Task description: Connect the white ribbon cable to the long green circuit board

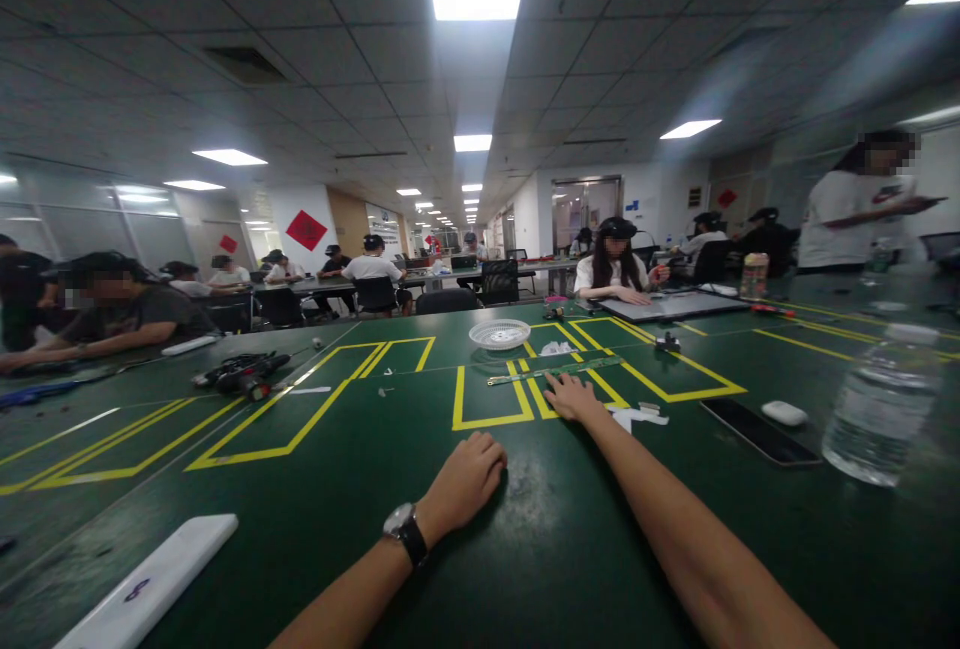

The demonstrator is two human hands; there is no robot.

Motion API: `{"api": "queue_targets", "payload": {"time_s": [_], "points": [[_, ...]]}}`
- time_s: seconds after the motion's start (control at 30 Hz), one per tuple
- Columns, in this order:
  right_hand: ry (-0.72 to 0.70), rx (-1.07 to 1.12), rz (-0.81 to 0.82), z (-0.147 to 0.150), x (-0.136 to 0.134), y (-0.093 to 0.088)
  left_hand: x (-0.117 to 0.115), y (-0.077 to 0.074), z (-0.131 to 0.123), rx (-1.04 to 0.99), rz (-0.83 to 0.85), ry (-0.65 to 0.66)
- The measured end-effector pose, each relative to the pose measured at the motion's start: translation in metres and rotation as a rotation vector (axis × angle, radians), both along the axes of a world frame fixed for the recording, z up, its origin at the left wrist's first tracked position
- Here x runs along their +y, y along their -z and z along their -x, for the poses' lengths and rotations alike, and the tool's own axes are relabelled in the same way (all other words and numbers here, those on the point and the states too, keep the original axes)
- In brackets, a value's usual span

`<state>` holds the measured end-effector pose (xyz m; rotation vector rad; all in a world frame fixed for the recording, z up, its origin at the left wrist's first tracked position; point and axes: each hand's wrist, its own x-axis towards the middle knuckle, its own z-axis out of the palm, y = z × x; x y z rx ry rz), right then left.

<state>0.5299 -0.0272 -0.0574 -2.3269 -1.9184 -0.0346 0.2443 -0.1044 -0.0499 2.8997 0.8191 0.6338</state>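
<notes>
My left hand, with a watch on its wrist, rests on the green table. Its fingers are curled in, and nothing shows in them. Farther forward, my right hand lies with its fingers stretched out and apart. Its fingertips are at the near side of a long, thin green strip, whose exact kind I cannot make out; whether they touch it is unclear. Crumpled clear plastic lies just beyond the strip. White paper-like scraps are beside my right wrist.
Yellow tape marks rectangles on the table. A clear plastic basket stands ahead. Rightward are a phone, a white earbud case and a water bottle. A white box lies near left, dark tools beyond. People sit around.
</notes>
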Motion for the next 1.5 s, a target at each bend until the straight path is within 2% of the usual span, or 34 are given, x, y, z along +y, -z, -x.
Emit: {"api": "queue_targets", "payload": {"time_s": [0.13,0.3,0.47,0.6,0.77,0.9,1.07,1.17,1.23,1.33,1.43,1.5], "points": [[0.029,-0.006,0.002,-0.008,0.002,0.004,-0.001,-0.002,-0.001,0.002,-0.014,0.002],[0.084,0.012,0.003,-0.012,0.017,0.005,0.000,0.000,-0.003,-0.017,-0.022,0.004],[0.016,0.042,0.020,-0.008,0.030,0.003,0.001,0.003,-0.004,-0.033,-0.026,0.016],[-0.048,0.037,0.010,-0.006,0.023,-0.001,0.000,0.002,-0.003,-0.063,-0.021,0.025],[-0.184,0.005,-0.017,0.009,-0.009,-0.006,0.001,-0.001,-0.002,-0.197,-0.002,-0.034],[-0.367,-0.057,-0.104,0.036,-0.057,-0.005,0.006,0.001,-0.002,-0.288,0.039,-0.108],[-0.466,-0.065,-0.167,0.078,-0.121,-0.006,0.010,0.005,-0.003,-0.222,0.065,-0.133],[-0.510,-0.020,-0.198,0.091,-0.137,-0.020,0.003,0.004,-0.008,-0.133,0.092,-0.122],[-0.457,0.003,-0.233,0.086,-0.134,-0.032,-0.006,0.003,-0.014,-0.076,0.111,-0.112],[-0.205,-0.059,-0.303,0.052,-0.120,-0.042,-0.021,0.001,-0.024,0.029,0.117,-0.092],[0.090,-0.129,-0.238,0.003,-0.109,-0.034,-0.029,-0.001,-0.030,0.084,0.123,-0.078],[0.209,-0.093,-0.087,-0.026,-0.107,-0.023,-0.028,-0.001,-0.031,0.067,0.148,-0.074]]}}
